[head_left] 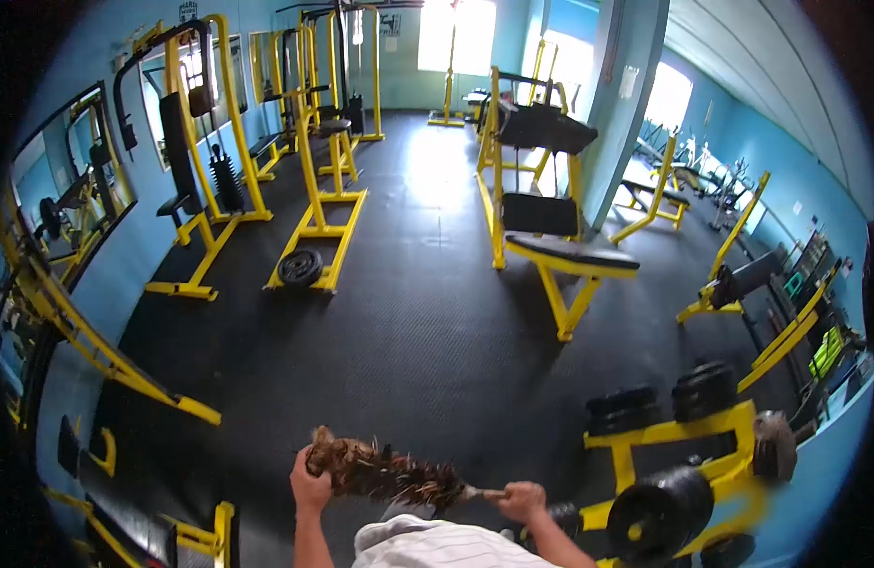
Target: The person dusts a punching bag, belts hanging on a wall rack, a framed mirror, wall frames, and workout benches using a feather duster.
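Held level across my front is a brown feather duster. My left hand is closed around its shaggy far end, at the left. On the opposite side, my right hand wraps round the short light handle. The feathered part hangs between both hands, above the black rubber floor. Just below it shows the white striped clothing on my body.
A yellow rack with black weight plates stands close at my right. Ahead is a yellow bench machine; to the left, a yellow frame with a plate at its base. A blue pillar rises beyond.
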`<state>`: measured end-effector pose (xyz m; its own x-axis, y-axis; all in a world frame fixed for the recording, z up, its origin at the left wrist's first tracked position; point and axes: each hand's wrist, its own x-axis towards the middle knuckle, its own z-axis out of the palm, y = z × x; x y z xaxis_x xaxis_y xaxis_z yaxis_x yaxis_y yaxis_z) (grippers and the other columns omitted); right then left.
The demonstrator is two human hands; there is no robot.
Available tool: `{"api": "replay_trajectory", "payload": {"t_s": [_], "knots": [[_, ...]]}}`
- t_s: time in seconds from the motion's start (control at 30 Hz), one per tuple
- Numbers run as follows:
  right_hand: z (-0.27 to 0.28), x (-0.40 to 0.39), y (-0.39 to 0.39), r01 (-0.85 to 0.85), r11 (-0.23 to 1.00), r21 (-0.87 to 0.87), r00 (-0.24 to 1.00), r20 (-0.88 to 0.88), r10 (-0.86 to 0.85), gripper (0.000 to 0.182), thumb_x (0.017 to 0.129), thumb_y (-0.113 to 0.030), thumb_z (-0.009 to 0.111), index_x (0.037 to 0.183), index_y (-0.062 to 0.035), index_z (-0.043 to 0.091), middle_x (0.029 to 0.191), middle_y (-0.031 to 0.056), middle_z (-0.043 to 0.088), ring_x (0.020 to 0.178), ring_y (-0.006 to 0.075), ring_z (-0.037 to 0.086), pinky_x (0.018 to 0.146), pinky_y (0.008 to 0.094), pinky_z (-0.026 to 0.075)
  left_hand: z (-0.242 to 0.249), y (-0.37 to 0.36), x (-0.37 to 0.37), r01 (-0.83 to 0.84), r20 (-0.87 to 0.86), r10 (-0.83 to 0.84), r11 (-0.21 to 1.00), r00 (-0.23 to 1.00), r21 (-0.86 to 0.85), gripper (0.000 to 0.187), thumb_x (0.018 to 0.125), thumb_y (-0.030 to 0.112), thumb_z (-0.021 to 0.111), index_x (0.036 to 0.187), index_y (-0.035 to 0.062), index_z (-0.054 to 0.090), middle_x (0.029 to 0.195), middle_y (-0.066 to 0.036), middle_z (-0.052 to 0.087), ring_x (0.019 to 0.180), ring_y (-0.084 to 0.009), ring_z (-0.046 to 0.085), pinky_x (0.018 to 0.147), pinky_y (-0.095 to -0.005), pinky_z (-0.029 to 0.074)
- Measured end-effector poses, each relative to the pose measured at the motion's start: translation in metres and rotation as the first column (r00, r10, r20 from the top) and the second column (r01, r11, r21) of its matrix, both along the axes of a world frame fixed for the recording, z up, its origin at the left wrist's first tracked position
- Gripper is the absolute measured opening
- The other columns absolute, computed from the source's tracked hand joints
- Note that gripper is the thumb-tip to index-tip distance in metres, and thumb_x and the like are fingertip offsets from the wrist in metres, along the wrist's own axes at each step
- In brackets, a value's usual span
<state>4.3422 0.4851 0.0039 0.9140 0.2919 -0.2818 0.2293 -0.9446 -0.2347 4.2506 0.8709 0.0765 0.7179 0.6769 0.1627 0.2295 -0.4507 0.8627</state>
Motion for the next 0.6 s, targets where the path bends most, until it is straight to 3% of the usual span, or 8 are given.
{"api": "replay_trajectory", "payload": {"t_s": [0.1,0.2,0.27,0.37,0.5,0.57,0.6], "knots": [[0.010,0.046,0.012,0.145,0.989,0.004,0.981,-0.133,-0.144,0.042,0.072,-0.056,0.055,0.073,-0.0155,0.067,0.077,0.0103,0.065,0.078,0.0314,0.064,0.067,0.0401,0.050,0.003,0.026,0.092,0.121,0.074,-0.117,0.991,0.990,-0.055,0.042,0.066,0.005,0.064,0.107,0.0029,0.055,0.098,-0.014,0.063,0.093,-0.0257,0.062,0.081,-0.0341,0.048],[-0.002,0.103,0.010,0.259,0.965,0.045,0.966,-0.021,-0.259,0.039,0.071,-0.052,0.057,0.070,-0.0143,0.066,0.075,0.0107,0.065,0.076,0.0309,0.063,0.065,0.0399,0.049,0.056,0.030,0.187,0.298,-0.040,-0.297,0.954,0.954,0.026,0.048,0.063,0.007,0.071,0.108,0.0035,0.055,0.096,-0.013,0.064,0.091,-0.0250,0.063,0.081,-0.0341,0.049],[-0.004,0.142,0.011,0.308,0.944,0.117,0.949,0.037,-0.314,0.039,0.071,-0.051,0.058,0.069,-0.0123,0.065,0.073,0.0109,0.064,0.073,0.0312,0.063,0.062,0.0409,0.048,0.068,0.033,0.247,0.455,-0.016,-0.456,0.889,0.890,-0.048,0.053,0.061,0.009,0.076,0.109,0.0044,0.056,0.097,-0.012,0.065,0.092,-0.0240,0.063,0.082,-0.0337,0.049],[0.002,0.204,0.022,0.373,0.919,0.125,0.925,0.025,-0.379,0.041,0.071,-0.051,0.059,0.067,-0.0109,0.065,0.070,0.0109,0.063,0.070,0.0313,0.062,0.060,0.0414,0.047,0.068,0.041,0.326,0.565,-0.069,-0.566,0.824,0.822,-0.025,0.053,0.061,0.008,0.076,0.110,0.0051,0.056,0.098,-0.011,0.065,0.093,-0.0217,0.063,0.081,-0.0330,0.049],[-0.016,0.295,0.031,0.404,0.911,0.085,0.915,-0.020,-0.403,0.045,0.072,-0.053,0.058,0.066,-0.0099,0.065,0.066,0.0107,0.063,0.067,0.0302,0.062,0.059,0.0411,0.047,0.044,0.051,0.406,0.541,-0.049,-0.543,0.840,0.839,-0.040,0.053,0.060,0.007,0.076,0.109,0.0059,0.057,0.097,-0.010,0.065,0.091,-0.0194,0.063,0.080,-0.0316,0.049],[-0.023,0.347,0.039,0.383,0.921,0.072,0.924,-0.040,-0.381,0.043,0.072,-0.052,0.058,0.065,-0.0099,0.066,0.065,0.0107,0.062,0.066,0.0296,0.062,0.059,0.0403,0.047,0.022,0.063,0.439,0.454,-0.066,-0.465,0.882,0.883,-0.127,0.053,0.059,0.006,0.075,0.109,0.0063,0.057,0.096,-0.009,0.065,0.089,-0.0176,0.063,0.080,-0.0292,0.049],[-0.023,0.375,0.043,0.335,0.938,0.092,0.941,0.003,-0.337,0.046,0.070,-0.055,0.060,0.061,-0.0102,0.064,0.062,0.0121,0.061,0.064,0.0311,0.061,0.057,0.0409,0.047,0.021,0.069,0.457,0.420,-0.064,-0.426,0.903,0.902,-0.092,0.049,0.061,0.004,0.074,0.107,0.0050,0.057,0.095,-0.008,0.065,0.088,-0.0164,0.062,0.079,-0.0286,0.049]]}}
